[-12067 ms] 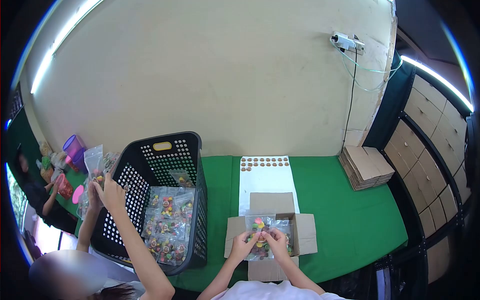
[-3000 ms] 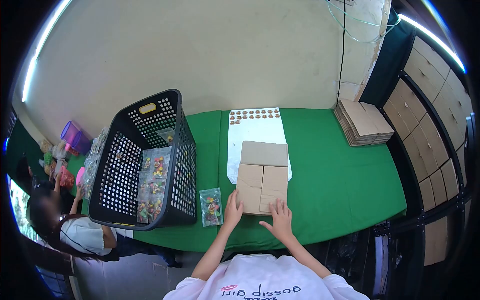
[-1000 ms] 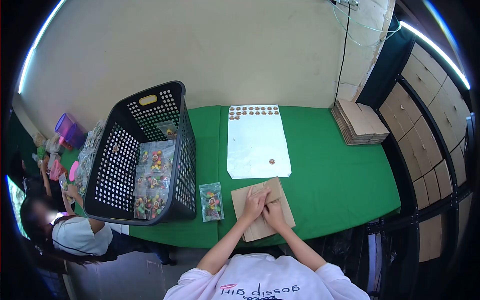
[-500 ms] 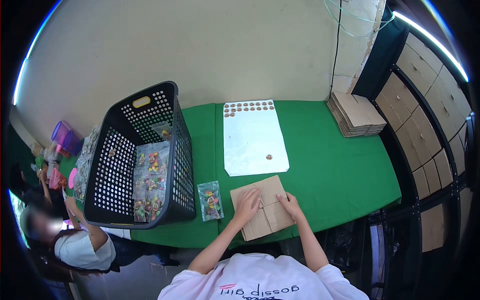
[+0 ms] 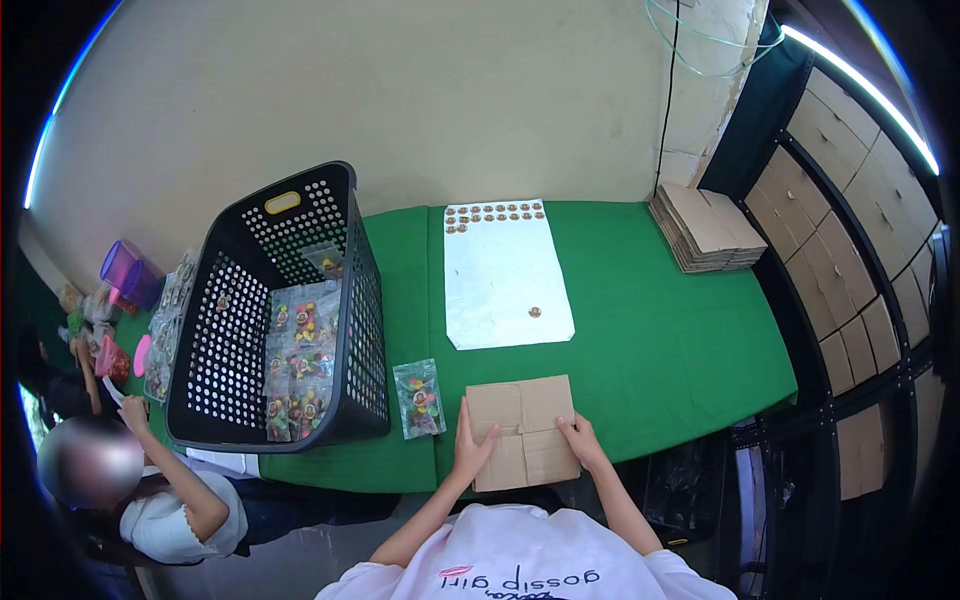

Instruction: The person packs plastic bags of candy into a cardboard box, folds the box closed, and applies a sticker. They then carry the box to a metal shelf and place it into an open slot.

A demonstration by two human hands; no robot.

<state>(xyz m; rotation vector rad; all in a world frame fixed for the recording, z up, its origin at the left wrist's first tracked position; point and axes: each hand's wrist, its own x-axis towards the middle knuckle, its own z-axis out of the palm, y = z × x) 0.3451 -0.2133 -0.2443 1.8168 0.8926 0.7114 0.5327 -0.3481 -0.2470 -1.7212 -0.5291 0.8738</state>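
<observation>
A cardboard box (image 5: 522, 415) with its flaps folded shut is held near the table's front edge. My left hand (image 5: 474, 445) grips its left side, thumb on top and fingers along the edge. On the opposite side, my right hand (image 5: 582, 440) holds it the same way. Left of the box lies a clear packet of colourful candy (image 5: 419, 399) with a round label. Beyond it is a white sticker sheet (image 5: 507, 280), with rows of round brown stickers along the top and a single sticker (image 5: 535, 312) low on the right.
A black perforated basket (image 5: 355, 400) with several candy packets stands at left. Flattened cardboard (image 5: 710, 225) is stacked at the back right of the green cloth (image 5: 660, 330). Shelves of boxes (image 5: 840, 250) line the right. Another person (image 5: 180, 510) works at far left.
My left hand has slid from the top of the box to its left side. The box has turned squarer to me. The person at left has raised an arm.
</observation>
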